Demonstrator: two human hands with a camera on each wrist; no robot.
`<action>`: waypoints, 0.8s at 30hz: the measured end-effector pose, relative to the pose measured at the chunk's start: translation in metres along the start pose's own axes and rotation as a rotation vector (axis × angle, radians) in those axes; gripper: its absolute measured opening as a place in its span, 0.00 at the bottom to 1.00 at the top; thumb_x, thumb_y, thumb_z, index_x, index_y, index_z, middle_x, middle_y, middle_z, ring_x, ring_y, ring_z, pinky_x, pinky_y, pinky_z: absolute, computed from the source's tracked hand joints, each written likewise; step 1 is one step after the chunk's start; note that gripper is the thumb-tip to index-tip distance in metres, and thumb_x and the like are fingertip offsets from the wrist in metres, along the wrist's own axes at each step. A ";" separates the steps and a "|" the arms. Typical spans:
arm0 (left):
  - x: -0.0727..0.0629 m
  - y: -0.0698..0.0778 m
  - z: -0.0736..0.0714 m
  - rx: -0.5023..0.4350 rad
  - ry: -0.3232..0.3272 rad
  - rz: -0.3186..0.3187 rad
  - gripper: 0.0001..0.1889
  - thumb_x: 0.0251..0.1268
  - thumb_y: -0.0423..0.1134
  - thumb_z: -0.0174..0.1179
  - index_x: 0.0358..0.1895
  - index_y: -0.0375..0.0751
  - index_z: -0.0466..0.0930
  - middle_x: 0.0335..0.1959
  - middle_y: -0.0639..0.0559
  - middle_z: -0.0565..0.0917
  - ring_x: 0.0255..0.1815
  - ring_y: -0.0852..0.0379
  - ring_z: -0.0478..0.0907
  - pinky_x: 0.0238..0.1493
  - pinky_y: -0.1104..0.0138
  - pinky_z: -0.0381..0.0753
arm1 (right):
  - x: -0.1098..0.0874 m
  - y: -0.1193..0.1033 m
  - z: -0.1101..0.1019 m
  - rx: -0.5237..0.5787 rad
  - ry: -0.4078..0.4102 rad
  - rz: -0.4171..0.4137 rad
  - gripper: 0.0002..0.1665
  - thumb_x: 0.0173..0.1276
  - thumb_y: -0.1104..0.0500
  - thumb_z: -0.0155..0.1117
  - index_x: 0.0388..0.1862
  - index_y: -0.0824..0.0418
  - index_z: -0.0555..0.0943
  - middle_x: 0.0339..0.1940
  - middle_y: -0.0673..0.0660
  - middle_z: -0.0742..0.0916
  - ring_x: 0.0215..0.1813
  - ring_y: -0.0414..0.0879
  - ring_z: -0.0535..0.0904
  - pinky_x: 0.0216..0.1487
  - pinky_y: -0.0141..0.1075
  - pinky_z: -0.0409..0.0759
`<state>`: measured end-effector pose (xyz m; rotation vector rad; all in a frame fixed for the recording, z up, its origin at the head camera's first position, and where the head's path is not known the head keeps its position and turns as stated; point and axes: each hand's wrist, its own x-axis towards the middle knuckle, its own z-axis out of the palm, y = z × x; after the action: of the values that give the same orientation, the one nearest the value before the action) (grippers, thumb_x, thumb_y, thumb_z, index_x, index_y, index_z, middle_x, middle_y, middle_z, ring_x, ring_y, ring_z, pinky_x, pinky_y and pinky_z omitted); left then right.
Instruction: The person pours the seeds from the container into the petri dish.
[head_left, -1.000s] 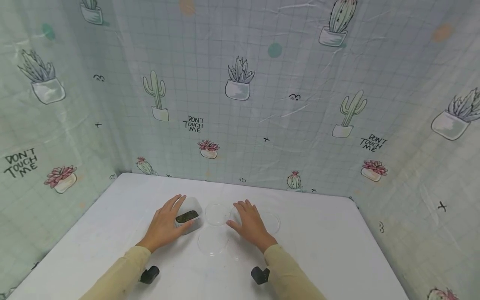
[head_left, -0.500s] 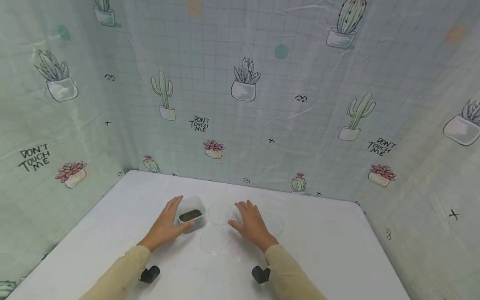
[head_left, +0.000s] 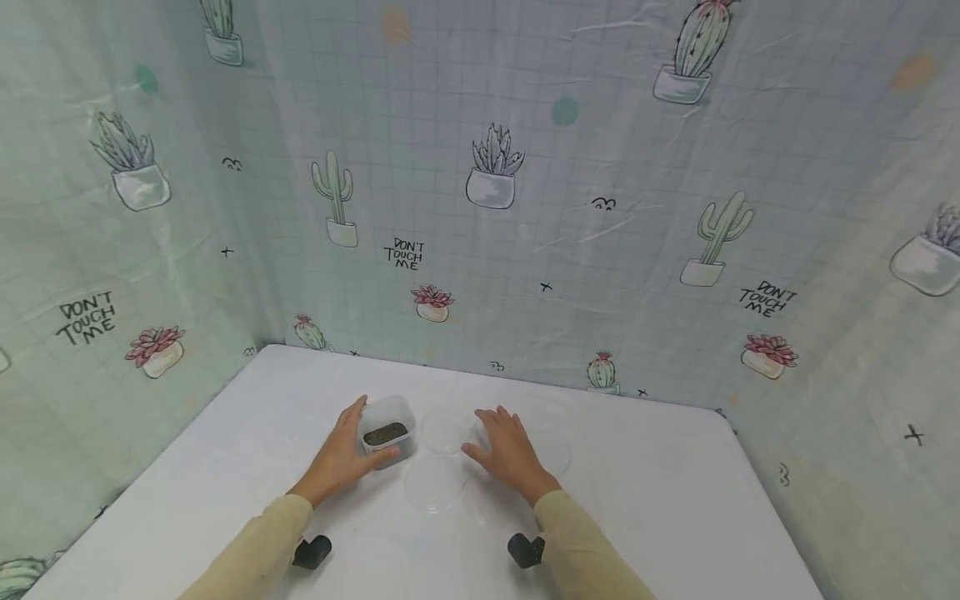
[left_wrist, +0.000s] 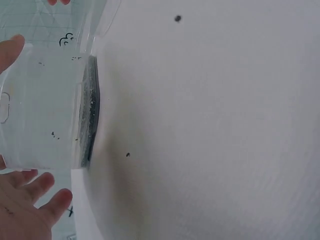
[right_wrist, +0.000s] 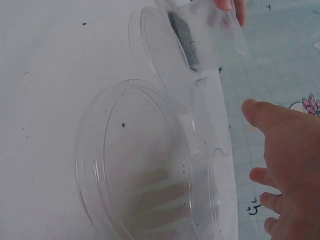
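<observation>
One clear tub (left_wrist: 40,110) held by the left grip (head_left: 342,454), dark flakes (head_left: 386,434) inside; right grip (head_left: 512,452) spread wide beside a clear dish (right_wrist: 135,150), and any sudden tilt could spill those flakes

Cactus-printed grid sheeting (head_left: 442,100) walls three sides; a white table (head_left: 675,500) stands within.

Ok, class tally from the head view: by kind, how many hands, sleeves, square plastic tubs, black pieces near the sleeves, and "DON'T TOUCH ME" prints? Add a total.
Hands: 2 (left hand, right hand)
Sleeves: 2
Square plastic tub: 1
Black pieces: 2
"DON'T TOUCH ME" prints: 3
Total: 10
</observation>
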<state>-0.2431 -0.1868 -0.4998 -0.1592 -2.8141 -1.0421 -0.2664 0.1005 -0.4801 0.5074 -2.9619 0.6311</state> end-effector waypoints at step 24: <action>0.003 0.005 0.004 -0.182 -0.012 -0.071 0.57 0.51 0.52 0.72 0.75 0.34 0.42 0.71 0.31 0.61 0.69 0.29 0.62 0.68 0.43 0.68 | 0.004 0.002 0.007 -0.025 -0.001 -0.002 0.42 0.62 0.39 0.65 0.68 0.59 0.69 0.69 0.59 0.75 0.76 0.57 0.62 0.78 0.52 0.55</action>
<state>-0.2453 -0.1801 -0.4991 -0.0845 -2.7513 -1.3172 -0.2705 0.0980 -0.4870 0.5091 -2.9658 0.5929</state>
